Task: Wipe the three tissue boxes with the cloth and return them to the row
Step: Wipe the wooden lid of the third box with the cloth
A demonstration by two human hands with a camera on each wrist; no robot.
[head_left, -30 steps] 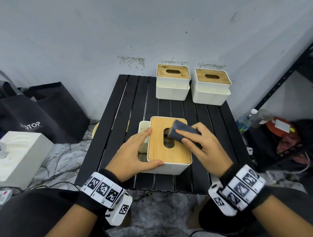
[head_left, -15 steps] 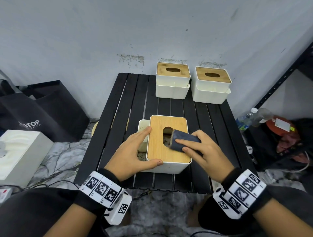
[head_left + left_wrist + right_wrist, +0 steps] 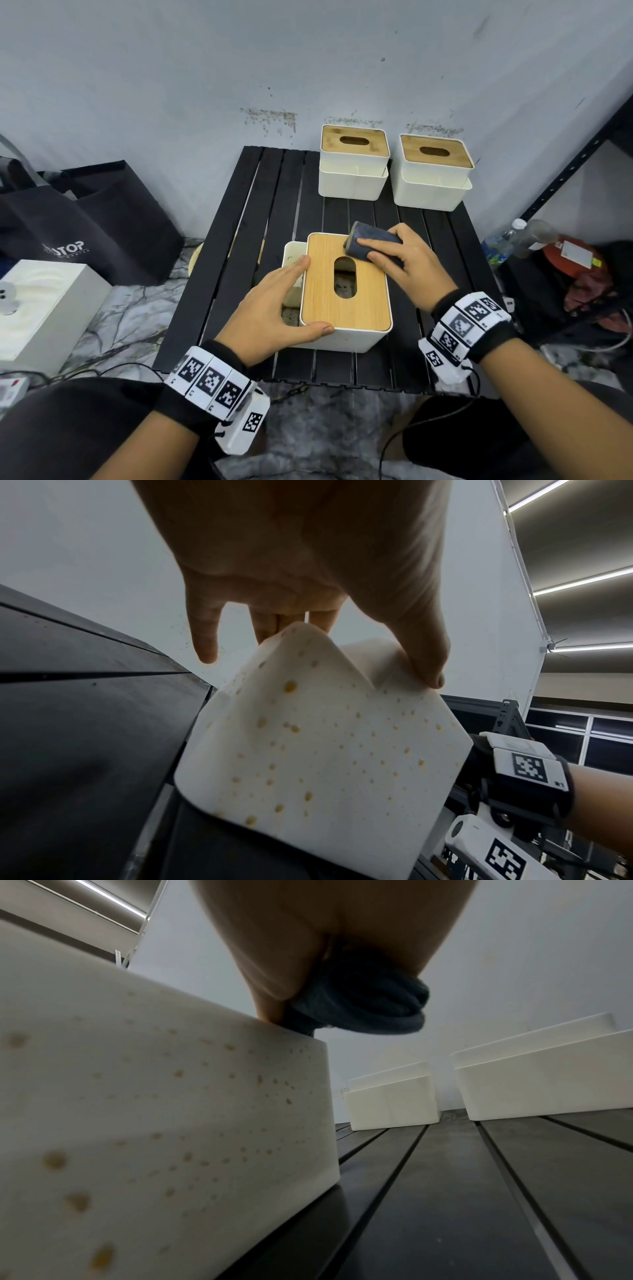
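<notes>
Near tissue box (image 3: 346, 294): stands near the front of the black slatted desk (image 3: 239, 219), bamboo lid up, white sides speckled with yellowish spots.
Left hand (image 3: 270, 308): fingers straight along the box's left edge, thumb across its front corner, bracing it.
Right hand (image 3: 407, 263): fingers pressing a folded dark blue cloth (image 3: 371, 241) on the lid's far right corner; the thumb is hidden, so I cannot tell whether it pinches the cloth.
Other two tissue boxes (image 3: 354, 162) (image 3: 433, 171): side by side at the desk's back edge, against the wall.
Floor, left: black bag (image 3: 85, 226), white box (image 3: 44, 305).
</notes>
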